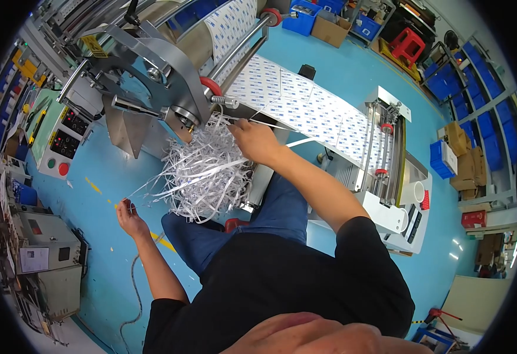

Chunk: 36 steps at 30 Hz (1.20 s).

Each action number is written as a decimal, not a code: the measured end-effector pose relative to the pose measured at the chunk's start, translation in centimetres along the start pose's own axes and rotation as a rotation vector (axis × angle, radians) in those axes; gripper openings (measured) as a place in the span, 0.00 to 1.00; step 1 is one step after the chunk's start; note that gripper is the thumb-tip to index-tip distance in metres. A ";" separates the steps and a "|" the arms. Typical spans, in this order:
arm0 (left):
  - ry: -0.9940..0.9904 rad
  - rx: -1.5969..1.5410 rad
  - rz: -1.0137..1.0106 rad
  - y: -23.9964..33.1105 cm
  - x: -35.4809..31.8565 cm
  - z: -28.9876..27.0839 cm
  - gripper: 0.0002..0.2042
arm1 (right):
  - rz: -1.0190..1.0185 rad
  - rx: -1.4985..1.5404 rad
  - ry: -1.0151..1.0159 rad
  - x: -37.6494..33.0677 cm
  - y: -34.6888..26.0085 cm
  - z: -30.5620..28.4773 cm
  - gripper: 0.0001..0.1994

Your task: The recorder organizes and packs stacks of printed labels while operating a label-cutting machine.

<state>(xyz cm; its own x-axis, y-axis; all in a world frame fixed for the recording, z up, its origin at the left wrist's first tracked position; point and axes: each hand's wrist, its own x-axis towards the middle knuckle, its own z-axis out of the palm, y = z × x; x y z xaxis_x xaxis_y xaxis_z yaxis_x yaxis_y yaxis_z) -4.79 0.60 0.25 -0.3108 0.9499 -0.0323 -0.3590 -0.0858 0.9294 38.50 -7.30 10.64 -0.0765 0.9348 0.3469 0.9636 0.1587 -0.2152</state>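
Right grip (252,138) pinching white strips (205,171) — blue floor (341,71), machines

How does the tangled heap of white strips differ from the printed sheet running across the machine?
The heap of strips is narrow, loose and tangled; the printed sheet is wide, flat and stretched taut. The strips look plain white; the sheet carries rows of blue print. The right hand touches the heap, not the sheet. Both are white.
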 end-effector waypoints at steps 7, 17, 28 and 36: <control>0.128 0.004 0.022 2.2 0.2 1.9 0.14 | -0.005 0.010 0.055 0.0 0.6 -1.7 0.04; 0.072 0.423 0.222 1.9 0.5 2.5 0.11 | 0.040 0.181 0.209 -0.6 0.1 -2.2 0.05; -0.149 0.552 0.295 1.7 -1.7 6.2 0.16 | -0.083 0.202 0.232 0.9 -2.4 -0.2 0.06; -0.238 0.753 0.386 2.0 -3.1 8.2 0.17 | -0.301 0.336 0.124 1.0 -8.5 0.4 0.05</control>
<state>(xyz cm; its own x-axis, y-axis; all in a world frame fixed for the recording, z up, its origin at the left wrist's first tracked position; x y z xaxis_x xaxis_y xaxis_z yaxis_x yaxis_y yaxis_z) 2.68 -0.04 5.28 -0.0686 0.9403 0.3335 0.4349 -0.2727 0.8582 30.18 -7.56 12.50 -0.2888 0.7896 0.5414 0.7654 0.5302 -0.3648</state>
